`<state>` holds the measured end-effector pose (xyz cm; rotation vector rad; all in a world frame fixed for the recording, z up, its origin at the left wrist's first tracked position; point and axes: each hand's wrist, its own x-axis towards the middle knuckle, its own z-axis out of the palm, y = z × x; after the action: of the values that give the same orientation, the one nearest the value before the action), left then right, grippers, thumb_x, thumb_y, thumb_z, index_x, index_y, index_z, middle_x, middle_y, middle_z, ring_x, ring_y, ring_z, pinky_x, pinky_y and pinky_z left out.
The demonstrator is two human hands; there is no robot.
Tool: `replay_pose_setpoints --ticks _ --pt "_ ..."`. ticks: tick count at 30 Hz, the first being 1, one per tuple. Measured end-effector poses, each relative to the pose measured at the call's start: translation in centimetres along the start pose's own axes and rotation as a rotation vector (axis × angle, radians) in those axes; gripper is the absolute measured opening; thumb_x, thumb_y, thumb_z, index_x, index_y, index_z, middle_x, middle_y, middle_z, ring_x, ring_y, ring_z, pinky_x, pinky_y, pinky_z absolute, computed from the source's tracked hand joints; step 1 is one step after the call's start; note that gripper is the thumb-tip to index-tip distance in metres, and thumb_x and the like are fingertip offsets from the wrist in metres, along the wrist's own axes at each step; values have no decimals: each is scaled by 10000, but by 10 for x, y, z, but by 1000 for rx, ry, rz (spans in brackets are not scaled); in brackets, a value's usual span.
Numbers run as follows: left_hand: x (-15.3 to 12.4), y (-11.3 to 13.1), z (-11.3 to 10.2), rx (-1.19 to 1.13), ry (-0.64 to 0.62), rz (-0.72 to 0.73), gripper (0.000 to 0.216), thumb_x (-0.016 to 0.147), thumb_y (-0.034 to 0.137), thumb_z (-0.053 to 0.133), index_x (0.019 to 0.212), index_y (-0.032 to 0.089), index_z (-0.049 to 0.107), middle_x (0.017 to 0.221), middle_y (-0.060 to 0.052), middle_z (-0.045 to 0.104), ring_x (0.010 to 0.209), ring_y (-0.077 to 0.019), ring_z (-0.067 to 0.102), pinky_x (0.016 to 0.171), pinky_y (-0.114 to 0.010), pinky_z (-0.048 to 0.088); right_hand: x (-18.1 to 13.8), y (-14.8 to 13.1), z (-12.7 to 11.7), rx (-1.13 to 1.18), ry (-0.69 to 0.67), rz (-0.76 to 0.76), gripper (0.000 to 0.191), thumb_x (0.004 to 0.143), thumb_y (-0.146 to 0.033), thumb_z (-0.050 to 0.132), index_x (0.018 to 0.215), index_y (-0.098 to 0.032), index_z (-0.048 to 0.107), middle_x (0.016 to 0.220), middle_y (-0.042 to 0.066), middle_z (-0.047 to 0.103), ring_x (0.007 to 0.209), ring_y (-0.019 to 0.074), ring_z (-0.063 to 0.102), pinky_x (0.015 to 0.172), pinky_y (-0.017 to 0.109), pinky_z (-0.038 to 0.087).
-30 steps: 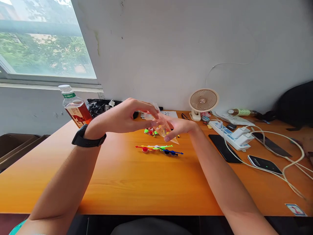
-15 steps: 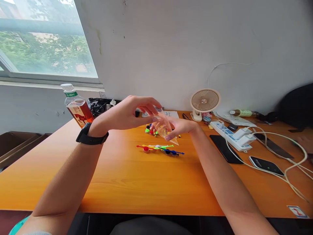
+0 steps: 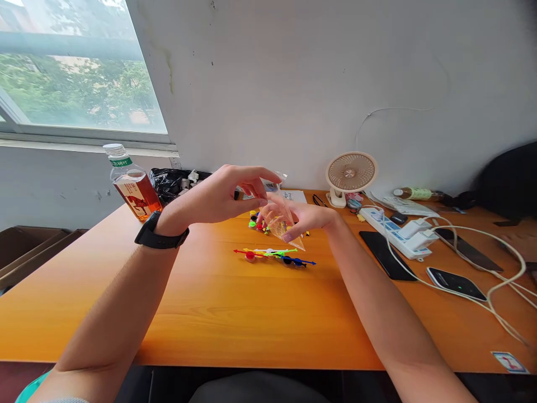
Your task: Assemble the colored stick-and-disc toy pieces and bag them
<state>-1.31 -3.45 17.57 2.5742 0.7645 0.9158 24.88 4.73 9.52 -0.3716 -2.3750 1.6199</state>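
A clear plastic bag (image 3: 297, 243) hangs tilted between my hands above the table. My left hand (image 3: 229, 193), with a black watch on the wrist, has its curled fingers and thumb at the bag's upper part. The lower part is in my right hand (image 3: 304, 215), thumb in front and fingers seen through the film. Below them lie colored arrow spinners in a row: a red spinner (image 3: 250, 256), a green spinner (image 3: 274, 254) and a blue spinner (image 3: 298, 261), with white and yellow arrows among them. More small colored pieces (image 3: 253, 224) sit behind, partly hidden by my hands.
On the left stands a tea bottle (image 3: 136, 190) near a black plastic bag (image 3: 165, 184). A small fan (image 3: 351, 173) is at the back. To the right are a power strip (image 3: 394, 232) with white cables, a black flat device (image 3: 388, 254) and a phone-like device (image 3: 456, 283).
My hands have barely moved. The bag's top edge now shows more plainly above my left fingertips, and its lower corner has shifted slightly left. The spinners lie as before.
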Motion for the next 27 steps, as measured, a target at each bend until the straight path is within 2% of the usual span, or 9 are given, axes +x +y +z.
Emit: replay_pose_setpoints --ticks 3,5,7,9,11,13,18,23,27 --pt "-2 2 -2 -42 -5 -3 387 944 225 662 1331 216 657 975 -49 776 891 -162 731 768 -266 563 3 -2 3 12 34 -63 1206 739 -568 922 1683 -359 201 1543 130 483 1331 301 557 1083 455 499" --pt "-4 3 -3 -86 -10 -3 358 929 184 652 1286 210 636 958 -47 762 888 -155 720 785 -272 565 7 -10 6 21 142 -157 1123 742 -620 897 1651 -371 286 1569 110 443 1293 284 550 1038 416 520" --pt "-5 4 -5 -128 -27 -2 324 912 144 636 1228 210 612 930 -38 747 866 -145 707 789 -276 565 10 -21 12 18 301 -240 941 789 -586 870 1581 -366 413 1460 79 520 1148 228 590 900 329 553" --pt "-6 4 -7 -153 -58 -3 284 894 116 622 1159 213 593 904 -27 734 842 -138 694 780 -275 561 10 -34 17 6 404 -280 737 835 -507 854 1473 -323 535 1206 43 617 954 172 603 744 264 526" --pt "-6 4 -8 -161 -95 1 234 879 102 615 1083 211 583 887 -22 724 826 -133 685 762 -268 554 8 -45 22 -3 391 -278 602 852 -448 852 1370 -270 603 951 3 617 821 150 588 656 249 484" --pt "-6 3 -10 -163 -132 17 175 872 98 609 1009 204 581 876 -23 716 816 -130 678 747 -260 546 5 -53 25 -14 343 -243 532 846 -396 869 1294 -240 629 821 -26 584 747 140 578 617 245 459" --pt "-6 2 -13 -125 -194 24 86 882 107 600 909 186 620 866 -28 701 807 -125 653 747 -249 529 2 -57 26 -63 339 -169 447 830 -350 893 1184 -209 660 953 -6 642 688 93 543 596 237 438" --pt "-7 -1 -15 -82 -221 -14 69 884 128 611 903 187 641 838 -25 697 768 -131 631 693 -250 504 1 -55 24 -136 283 -91 354 843 -395 879 1073 -189 704 844 -25 610 661 91 501 584 240 412" --pt "-6 -4 -14 -72 -262 -27 62 883 139 613 884 188 650 823 -23 694 733 -126 611 654 -244 477 -1 -58 25 -151 232 -54 338 827 -397 889 998 -193 681 949 -1 651 685 90 523 603 243 437"
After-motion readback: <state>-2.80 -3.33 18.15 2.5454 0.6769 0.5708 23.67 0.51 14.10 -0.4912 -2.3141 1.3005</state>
